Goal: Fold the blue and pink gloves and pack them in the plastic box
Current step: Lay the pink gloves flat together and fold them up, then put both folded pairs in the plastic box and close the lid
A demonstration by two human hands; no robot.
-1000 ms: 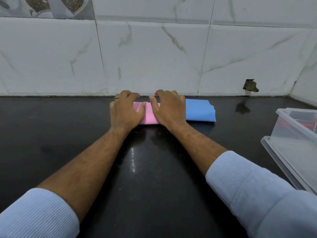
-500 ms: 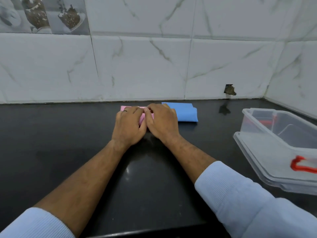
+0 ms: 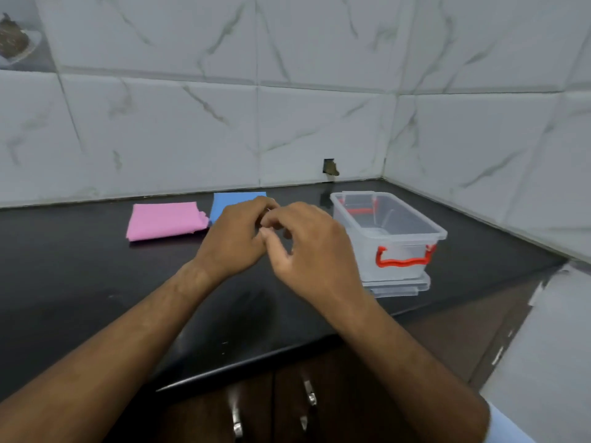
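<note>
Both hands have come up off the pink glove (image 3: 166, 220), where they were pressing it flat a moment ago, and now they hang in the air in the middle of the frame, above the black counter (image 3: 80, 282). The left hand (image 3: 235, 241) and the right hand (image 3: 308, 251) are close together, fingertips almost touching, with the fingers curled in loosely. They hold no glove; the left hand seems to wear a ring and the right fingers sit near it, but it is too small to be sure what they are doing. The pink glove lies folded flat on the counter, left of the middle. The blue glove (image 3: 228, 203) lies folded just to its right, nearly touching it, and the left hand hides part of it. The plastic box (image 3: 415, 225) is now fully in sight at the right of the frame, where before only its edge showed. It is open, it has red handles (image 3: 401, 260), and nothing is inside that I can see. It seems to sit on its own lid (image 3: 396, 287). To me this means the folding is finished and the packing has not started. I think the next job is to pick up each folded glove and lay it in the box without letting it fall open
</note>
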